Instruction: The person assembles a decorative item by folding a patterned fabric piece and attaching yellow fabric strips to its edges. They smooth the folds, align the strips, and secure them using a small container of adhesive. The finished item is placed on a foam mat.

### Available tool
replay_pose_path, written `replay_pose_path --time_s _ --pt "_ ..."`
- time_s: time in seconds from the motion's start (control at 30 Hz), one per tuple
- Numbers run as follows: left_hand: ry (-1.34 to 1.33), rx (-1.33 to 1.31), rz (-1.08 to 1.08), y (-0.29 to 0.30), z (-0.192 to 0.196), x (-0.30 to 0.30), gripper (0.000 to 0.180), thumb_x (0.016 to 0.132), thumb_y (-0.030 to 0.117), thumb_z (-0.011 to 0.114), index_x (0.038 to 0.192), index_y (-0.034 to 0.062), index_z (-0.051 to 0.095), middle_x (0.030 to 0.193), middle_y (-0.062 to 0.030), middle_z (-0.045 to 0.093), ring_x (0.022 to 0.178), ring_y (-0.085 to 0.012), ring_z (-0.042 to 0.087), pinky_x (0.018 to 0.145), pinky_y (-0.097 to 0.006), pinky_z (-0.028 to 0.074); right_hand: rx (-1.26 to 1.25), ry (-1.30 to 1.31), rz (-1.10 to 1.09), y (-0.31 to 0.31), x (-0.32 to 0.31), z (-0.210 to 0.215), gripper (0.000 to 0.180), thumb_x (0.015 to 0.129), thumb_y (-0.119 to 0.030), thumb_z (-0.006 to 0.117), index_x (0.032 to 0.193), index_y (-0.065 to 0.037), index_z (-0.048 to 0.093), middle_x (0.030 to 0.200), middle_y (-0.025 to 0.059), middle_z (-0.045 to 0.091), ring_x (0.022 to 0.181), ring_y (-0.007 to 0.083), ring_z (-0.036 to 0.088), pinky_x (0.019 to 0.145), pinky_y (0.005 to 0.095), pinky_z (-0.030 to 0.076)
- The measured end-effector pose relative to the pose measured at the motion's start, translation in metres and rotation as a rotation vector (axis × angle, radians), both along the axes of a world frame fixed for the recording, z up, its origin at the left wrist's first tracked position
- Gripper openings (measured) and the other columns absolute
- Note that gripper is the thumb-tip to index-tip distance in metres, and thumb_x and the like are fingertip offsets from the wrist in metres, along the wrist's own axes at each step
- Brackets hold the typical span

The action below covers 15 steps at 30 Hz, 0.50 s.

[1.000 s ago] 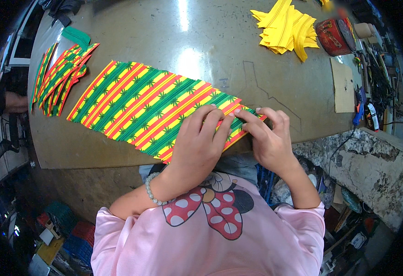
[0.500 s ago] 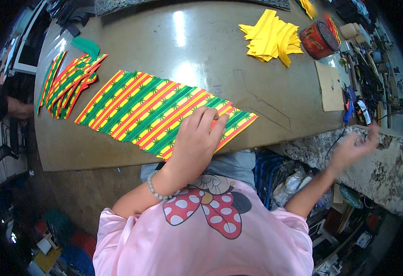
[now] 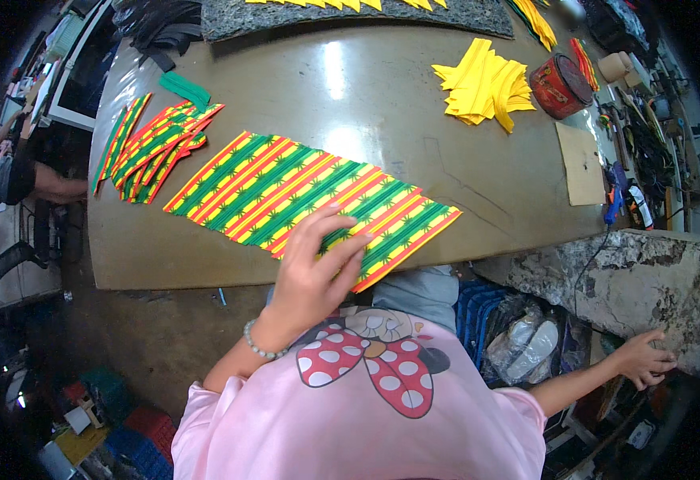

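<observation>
Overlapping strips of striped fabric [image 3: 286,180], green, yellow and red with dark leaf shapes, lie fanned in a slanting row on the brown table. Over the near edge of this row is my left hand [image 3: 312,260], a bead bracelet on its wrist. Its fingers are apart and slightly bent, and nothing shows in them; whether the fingertips touch the fabric is hard to tell. Out to the far right, my right hand [image 3: 644,360] is off the table, beside the lower part of a stained pale ledge [image 3: 654,272]. Its fingers are spread, and I see nothing in them.
Left on the table are a loose pile of striped strips [image 3: 158,148] and a green strip [image 3: 184,90]. Yellow strips [image 3: 486,84] lie heaped near a red tin [image 3: 560,86]. A tan card [image 3: 580,164] lies at the right edge. A dark board [image 3: 350,22] stands at the back.
My right hand has swung down and outward, from above the ledge to its lower side. My left hand has drawn back a little toward me, its fingers more spread. The view has shifted.
</observation>
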State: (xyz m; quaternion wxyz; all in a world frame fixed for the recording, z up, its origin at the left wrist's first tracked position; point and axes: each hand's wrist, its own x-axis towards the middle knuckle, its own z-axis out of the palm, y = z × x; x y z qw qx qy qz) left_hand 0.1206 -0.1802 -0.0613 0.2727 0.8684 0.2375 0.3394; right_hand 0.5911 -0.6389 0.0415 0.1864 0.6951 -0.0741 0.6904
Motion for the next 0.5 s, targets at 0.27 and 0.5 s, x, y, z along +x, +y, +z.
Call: replay_pose_path --time_s 0.27,0.5 --pt "0.092 0.061 0.196 0.018 -0.010 -0.056 0.023 0.082 0.002 0.073 0.104 0.0078 0.074 0.117 -0.0113 0.062 0.121 -0.0352 0.057 0.104 -0.047 0.043 0.718 0.465 0.543 -0.068 -0.009 -0.012 0.076 0.100 -0.069 0.034 0.114 -0.009 0.078 0.143 0.0106 0.060 0.139 0.0342 0.046 0.115 0.0484 0.032" --pt "0.198 0.125 0.142 0.035 -0.002 -0.015 0.028 0.092 0.015 0.068 0.119 0.0090 0.070 0.131 -0.0148 0.057 0.131 -0.0381 0.049 0.110 -0.051 0.038 0.915 0.102 1.189 0.017 -0.030 0.015 0.051 0.102 -0.038 0.054 0.114 0.010 0.071 0.126 0.0169 0.071 0.124 0.0231 0.060 0.106 0.0383 0.044"
